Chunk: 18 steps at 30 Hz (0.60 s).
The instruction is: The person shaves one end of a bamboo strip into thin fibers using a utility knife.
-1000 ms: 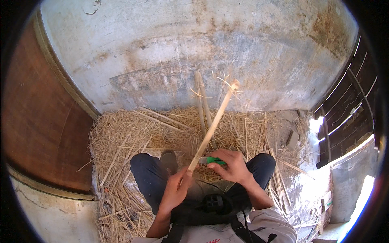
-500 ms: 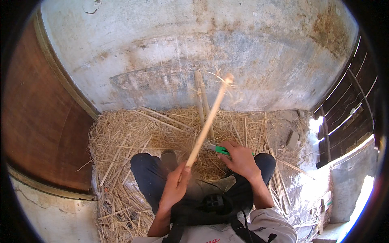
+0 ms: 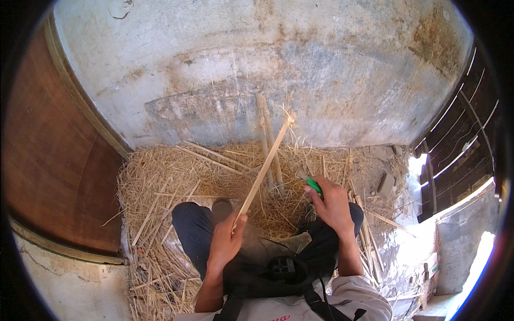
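Observation:
My left hand (image 3: 226,239) is closed round the near end of a pale bamboo strip (image 3: 262,172). The strip slants up and away to the right, and thin curled shavings cling to its far end. In my right hand (image 3: 332,209) is a utility knife with a green handle (image 3: 314,185); its blade points up and to the left, apart from the strip. Two bamboo poles (image 3: 264,136) lean against the wall behind the strip, which crosses in front of part of them.
Shavings and loose strips (image 3: 160,214) cover the floor around my legs. A stained wall (image 3: 214,69) rises ahead, and a brown wooden panel (image 3: 64,155) stands at the left. On the right lie a grey block (image 3: 386,184) and dark slatted boards (image 3: 460,139).
The bamboo strip's far end has come lower and slightly left. My right hand has moved a little up and right, and the knife has turned more upward, away from the strip.

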Tool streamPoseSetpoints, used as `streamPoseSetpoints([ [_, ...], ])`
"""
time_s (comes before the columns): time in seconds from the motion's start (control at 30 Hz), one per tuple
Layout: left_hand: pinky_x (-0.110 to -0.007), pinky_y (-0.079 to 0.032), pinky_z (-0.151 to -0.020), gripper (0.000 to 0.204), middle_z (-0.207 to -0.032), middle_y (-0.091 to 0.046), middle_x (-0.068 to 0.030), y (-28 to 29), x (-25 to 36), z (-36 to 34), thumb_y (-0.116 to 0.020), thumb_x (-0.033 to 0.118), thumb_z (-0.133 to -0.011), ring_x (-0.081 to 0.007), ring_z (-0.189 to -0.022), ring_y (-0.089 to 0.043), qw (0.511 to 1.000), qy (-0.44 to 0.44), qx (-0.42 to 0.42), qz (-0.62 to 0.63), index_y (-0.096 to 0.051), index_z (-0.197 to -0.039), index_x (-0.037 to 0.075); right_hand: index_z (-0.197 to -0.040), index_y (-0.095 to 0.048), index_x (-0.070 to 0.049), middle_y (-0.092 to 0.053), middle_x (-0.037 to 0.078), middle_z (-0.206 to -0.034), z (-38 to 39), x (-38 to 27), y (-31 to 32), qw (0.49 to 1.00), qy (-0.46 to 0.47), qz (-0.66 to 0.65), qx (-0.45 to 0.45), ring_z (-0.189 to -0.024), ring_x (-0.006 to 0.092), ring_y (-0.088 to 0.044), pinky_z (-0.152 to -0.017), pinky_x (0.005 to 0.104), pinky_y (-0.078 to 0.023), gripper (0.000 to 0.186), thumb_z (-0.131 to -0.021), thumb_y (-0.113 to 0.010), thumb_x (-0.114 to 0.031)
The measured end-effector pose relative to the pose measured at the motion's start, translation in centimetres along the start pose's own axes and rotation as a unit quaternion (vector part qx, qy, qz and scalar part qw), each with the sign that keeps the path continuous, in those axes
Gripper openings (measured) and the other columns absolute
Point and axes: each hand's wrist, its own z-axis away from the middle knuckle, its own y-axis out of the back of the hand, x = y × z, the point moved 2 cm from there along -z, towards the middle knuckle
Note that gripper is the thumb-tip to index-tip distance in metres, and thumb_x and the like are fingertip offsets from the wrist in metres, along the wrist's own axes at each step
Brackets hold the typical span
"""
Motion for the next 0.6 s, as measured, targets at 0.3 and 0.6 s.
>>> streamPoseSetpoints([
  [0.3, -0.025, -0.039, -0.062, 0.041, -0.079, -0.057, 0.0051, -1.4, 1.3, -1.2, -0.081, 0.019, -0.105, -0.0042, -0.070, -0.047, 0.995, 0.010, 0.006, 0.100, -0.071, -0.143, 0.005, -0.117, -0.076, -0.004, -0.072, 0.018, -0.086, 0.1, -1.2, -3.4, 0.981, 0.132, -0.126, -0.070, -0.077, 0.0403, -0.072, -0.069, 0.0470, -0.054, 0.023, -0.111, -0.068, -0.026],
  [0.6, -0.026, -0.041, -0.062, 0.024, -0.076, -0.063, 0.0057, -2.4, 0.6, -3.1, -0.084, 0.016, -0.102, -0.0037, -0.071, -0.054, 0.996, -0.022, -0.004, 0.086, -0.079, -0.121, 0.003, -0.125, -0.077, -0.004, -0.070, 0.012, -0.073, 0.4, -2.1, -3.7, 0.943, 0.085, -0.176, -0.271, -0.070, 0.0285, -0.073, -0.068, 0.0415, -0.055, 0.034, -0.116, -0.058, -0.030],
])
